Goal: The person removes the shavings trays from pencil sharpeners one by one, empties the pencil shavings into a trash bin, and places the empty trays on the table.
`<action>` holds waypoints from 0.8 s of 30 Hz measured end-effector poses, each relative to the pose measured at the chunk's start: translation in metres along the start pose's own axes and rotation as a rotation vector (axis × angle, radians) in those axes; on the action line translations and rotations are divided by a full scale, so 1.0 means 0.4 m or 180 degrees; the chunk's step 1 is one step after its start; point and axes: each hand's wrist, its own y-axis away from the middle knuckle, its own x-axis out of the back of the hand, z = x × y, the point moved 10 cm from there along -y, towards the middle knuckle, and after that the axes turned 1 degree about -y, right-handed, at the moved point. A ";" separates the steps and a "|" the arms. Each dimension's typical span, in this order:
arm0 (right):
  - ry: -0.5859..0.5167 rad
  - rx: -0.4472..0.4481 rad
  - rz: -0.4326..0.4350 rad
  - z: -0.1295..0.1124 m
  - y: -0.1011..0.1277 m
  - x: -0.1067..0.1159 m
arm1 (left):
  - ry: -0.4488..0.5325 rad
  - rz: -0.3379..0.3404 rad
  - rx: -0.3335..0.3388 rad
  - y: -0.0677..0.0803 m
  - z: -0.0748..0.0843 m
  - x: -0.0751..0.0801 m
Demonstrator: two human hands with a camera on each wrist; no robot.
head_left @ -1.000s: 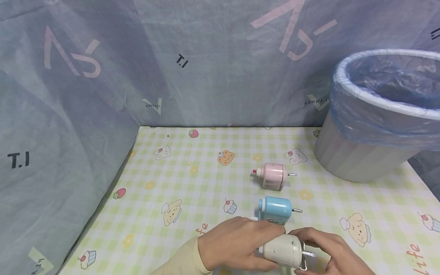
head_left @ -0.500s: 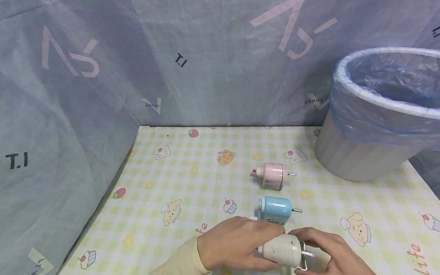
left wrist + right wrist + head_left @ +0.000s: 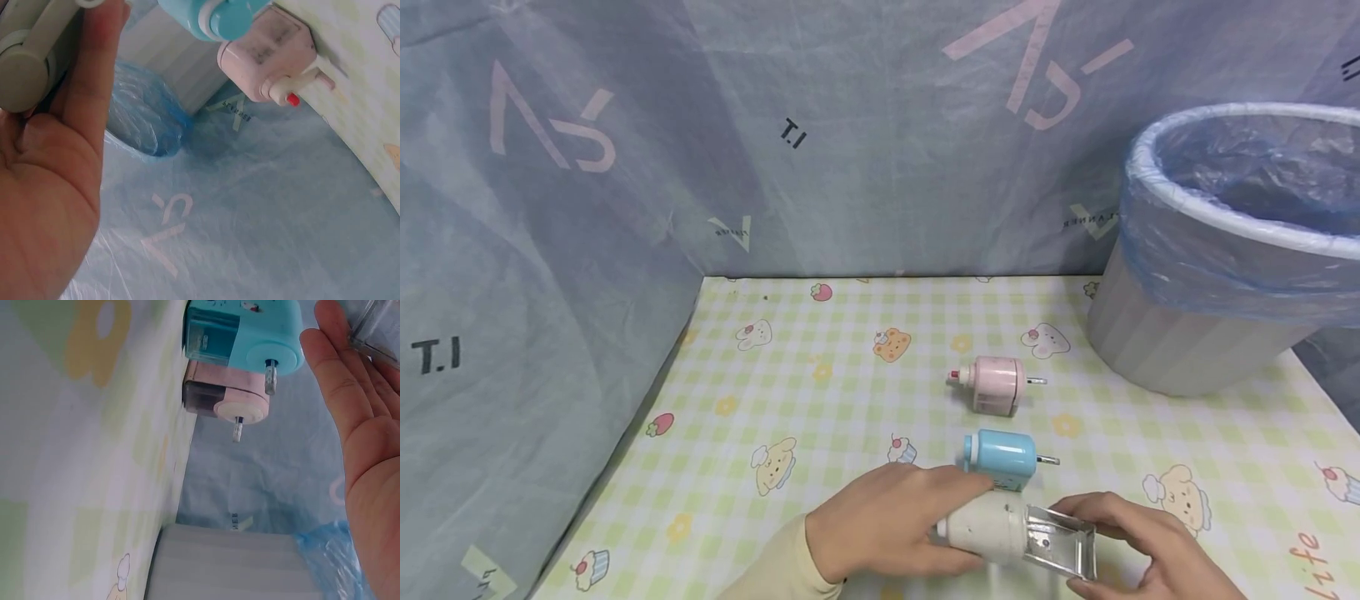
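White sharpener (image 3: pixel 981 529) gripped by left hand (image 3: pixel 880 525) fingers; right hand (image 3: pixel 1138 542) fingers pinch its clear drawer (image 3: pixel 1060 543), beside blue sharpener (image 3: pixel 1003 457).

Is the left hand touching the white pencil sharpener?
Touching: in the head view the left hand wraps its fingers round the white pencil sharpener.

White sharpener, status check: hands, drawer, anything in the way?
Left hand grips white sharpener. Right hand holds clear drawer, partly slid out. Blue sharpener sits close behind; lined bin far right.
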 end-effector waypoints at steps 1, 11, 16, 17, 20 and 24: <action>0.0015 -0.0022 0.0017 0.002 0.002 0.003 | 0.0010 -0.0010 0.0023 0.002 -0.003 0.001; 0.0058 -0.0094 0.0053 0.009 0.007 0.010 | -0.0005 -0.0096 0.0122 0.008 -0.011 -0.001; 0.0066 -0.0155 0.0065 0.014 0.011 0.012 | 0.0008 -0.0113 0.0129 0.008 -0.011 -0.007; 0.0061 -0.0157 0.0067 0.015 0.011 0.012 | 0.0015 -0.0114 0.0124 0.008 -0.011 -0.009; 0.0044 -0.0171 0.0070 0.014 0.013 0.013 | 0.0009 -0.0133 0.0120 0.007 -0.012 -0.015; 0.0050 -0.0105 0.0085 0.010 0.013 0.015 | 0.0019 -0.0157 0.0099 0.005 -0.014 -0.024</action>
